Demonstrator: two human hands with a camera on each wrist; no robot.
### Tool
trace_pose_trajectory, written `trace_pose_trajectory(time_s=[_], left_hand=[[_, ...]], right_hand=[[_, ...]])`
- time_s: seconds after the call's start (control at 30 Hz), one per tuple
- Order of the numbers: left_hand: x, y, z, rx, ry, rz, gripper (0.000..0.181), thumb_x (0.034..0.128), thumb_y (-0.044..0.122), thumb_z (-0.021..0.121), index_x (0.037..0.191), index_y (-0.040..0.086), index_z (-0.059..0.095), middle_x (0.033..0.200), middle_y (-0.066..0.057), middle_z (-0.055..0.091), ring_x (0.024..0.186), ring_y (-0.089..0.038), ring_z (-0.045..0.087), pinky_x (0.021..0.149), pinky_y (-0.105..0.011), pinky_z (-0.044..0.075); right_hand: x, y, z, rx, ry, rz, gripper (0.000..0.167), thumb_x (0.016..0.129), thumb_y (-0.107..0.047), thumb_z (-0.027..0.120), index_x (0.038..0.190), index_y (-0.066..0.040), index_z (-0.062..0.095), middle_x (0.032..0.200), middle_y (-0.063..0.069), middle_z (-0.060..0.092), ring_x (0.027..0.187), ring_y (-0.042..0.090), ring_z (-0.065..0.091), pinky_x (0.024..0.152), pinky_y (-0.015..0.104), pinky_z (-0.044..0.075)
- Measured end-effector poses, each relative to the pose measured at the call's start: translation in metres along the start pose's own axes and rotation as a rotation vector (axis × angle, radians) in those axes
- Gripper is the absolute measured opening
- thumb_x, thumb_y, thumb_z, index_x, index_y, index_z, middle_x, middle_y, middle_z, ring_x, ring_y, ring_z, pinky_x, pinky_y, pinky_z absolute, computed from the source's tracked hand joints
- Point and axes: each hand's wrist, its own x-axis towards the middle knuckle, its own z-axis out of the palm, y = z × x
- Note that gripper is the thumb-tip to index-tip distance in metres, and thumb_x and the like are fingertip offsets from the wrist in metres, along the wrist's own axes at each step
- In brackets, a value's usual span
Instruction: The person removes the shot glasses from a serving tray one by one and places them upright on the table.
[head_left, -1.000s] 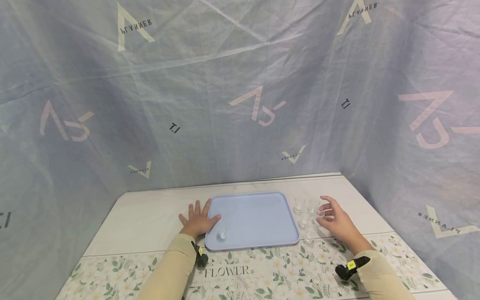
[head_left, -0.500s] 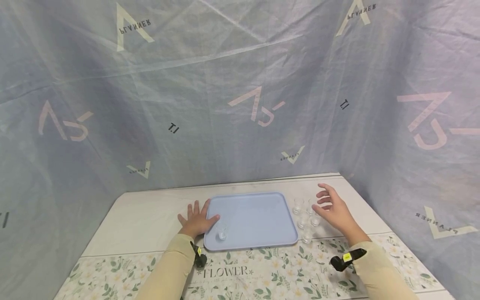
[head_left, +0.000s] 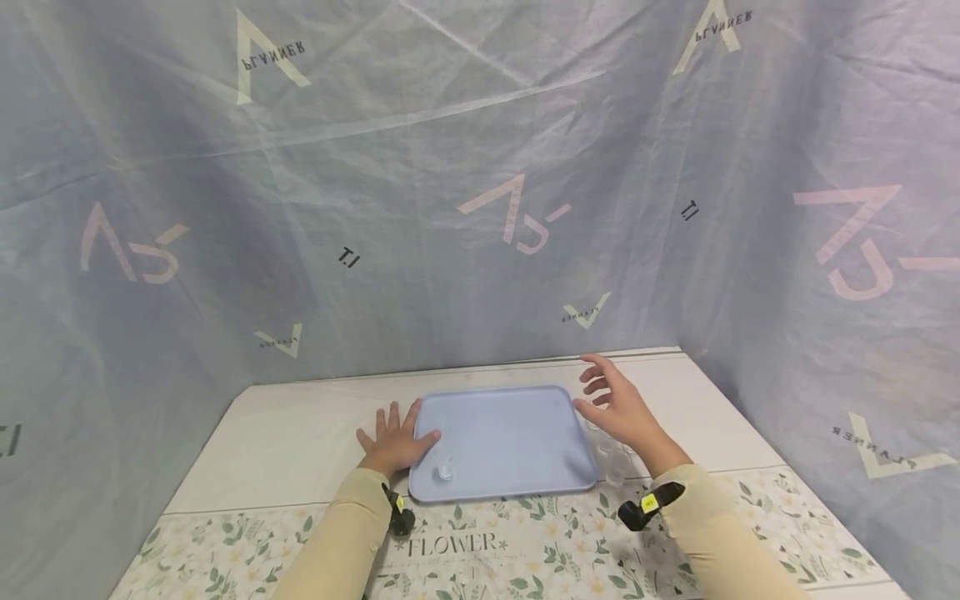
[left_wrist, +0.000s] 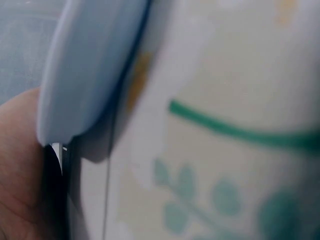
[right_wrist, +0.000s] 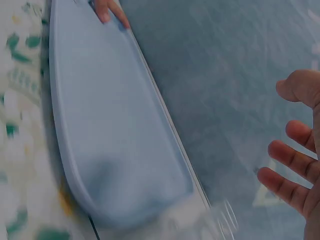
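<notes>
A light blue tray point(head_left: 498, 437) lies on the table, with one small clear glass point(head_left: 446, 470) in its front left corner. My left hand point(head_left: 396, 445) rests with spread fingers at the tray's left edge, its thumb over the rim. The left wrist view shows only part of this hand point(left_wrist: 20, 165) beside the tray's corner. Over the tray's right edge hovers my right hand point(head_left: 621, 410), fingers apart and holding nothing. Several clear glasses point(head_left: 617, 468) stand right of the tray, partly hidden by that hand. One glass point(right_wrist: 227, 220) shows blurred in the right wrist view, below the right fingers point(right_wrist: 285, 187).
A floral cloth strip point(head_left: 555, 542) with the word FLOWER runs along the table's front. Grey-blue curtains point(head_left: 420, 208) enclose the table at the back and both sides. White tabletop point(head_left: 300, 433) extends left of the tray.
My right hand has let go of a glass among the group, lifted, and moved left toward the tray. The left hand has stayed where it was.
</notes>
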Motion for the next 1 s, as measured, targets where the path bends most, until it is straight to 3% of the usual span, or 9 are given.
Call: trace_pose_trajectory(time_s=[0.2, 0.37, 0.57, 0.67, 0.8, 1.0], left_hand=[[0.014, -0.01, 0.013, 0.008, -0.02, -0.012, 0.091, 0.0937, 0.074, 0.041, 0.164, 0.029, 0.006, 0.168, -0.021, -0.008, 0.151, -0.045, -0.017, 0.105, -0.075, -0.022], [0.022, -0.017, 0.019, 0.006, -0.006, -0.005, 0.094, 0.0916, 0.077, 0.042, 0.164, 0.029, 0.007, 0.168, -0.021, -0.007, 0.151, -0.046, -0.016, 0.104, -0.075, -0.023], [0.018, -0.015, 0.018, 0.008, -0.002, -0.002, 0.092, 0.093, 0.074, 0.043, 0.164, 0.028, 0.009, 0.168, -0.022, -0.004, 0.151, -0.047, -0.015, 0.105, -0.077, -0.019], [0.011, -0.009, 0.011, 0.013, -0.005, -0.003, 0.09, 0.0941, 0.073, 0.043, 0.164, 0.027, 0.01, 0.167, -0.024, -0.003, 0.151, -0.048, -0.013, 0.106, -0.077, -0.018], [0.001, -0.001, 0.002, 0.026, -0.009, -0.012, 0.088, 0.0958, 0.07, 0.043, 0.164, 0.025, 0.012, 0.167, -0.025, 0.0, 0.152, -0.048, -0.009, 0.108, -0.076, -0.015], [0.007, -0.004, 0.005, 0.026, 0.003, -0.012, 0.088, 0.0953, 0.069, 0.046, 0.164, 0.024, 0.015, 0.167, -0.026, 0.003, 0.152, -0.049, -0.007, 0.108, -0.078, -0.012]], right_hand=[[0.005, -0.016, 0.029, 0.115, -0.046, -0.011, 0.074, 0.086, -0.002, 0.079, 0.148, -0.014, 0.041, 0.118, 0.016, 0.059, 0.104, 0.034, 0.064, 0.085, 0.053, 0.057], [0.008, -0.023, 0.056, 0.192, -0.087, -0.019, 0.076, 0.086, -0.003, 0.079, 0.149, -0.017, 0.04, 0.12, 0.015, 0.059, 0.107, 0.034, 0.064, 0.087, 0.055, 0.056], [0.012, -0.031, 0.086, 0.281, -0.146, -0.044, 0.078, 0.084, 0.002, 0.079, 0.149, -0.012, 0.039, 0.119, 0.017, 0.06, 0.107, 0.041, 0.064, 0.086, 0.059, 0.055], [0.011, -0.033, 0.101, 0.323, -0.172, -0.058, 0.078, 0.084, 0.003, 0.079, 0.149, -0.009, 0.038, 0.12, 0.02, 0.06, 0.107, 0.043, 0.064, 0.086, 0.062, 0.054], [0.008, -0.04, 0.117, 0.352, -0.224, -0.061, 0.077, 0.085, -0.002, 0.079, 0.15, -0.012, 0.038, 0.122, 0.018, 0.059, 0.11, 0.041, 0.064, 0.087, 0.057, 0.056], [0.004, -0.054, 0.136, 0.402, -0.283, -0.066, 0.078, 0.087, -0.006, 0.078, 0.151, -0.014, 0.036, 0.128, 0.025, 0.056, 0.113, 0.042, 0.062, 0.09, 0.058, 0.054]])
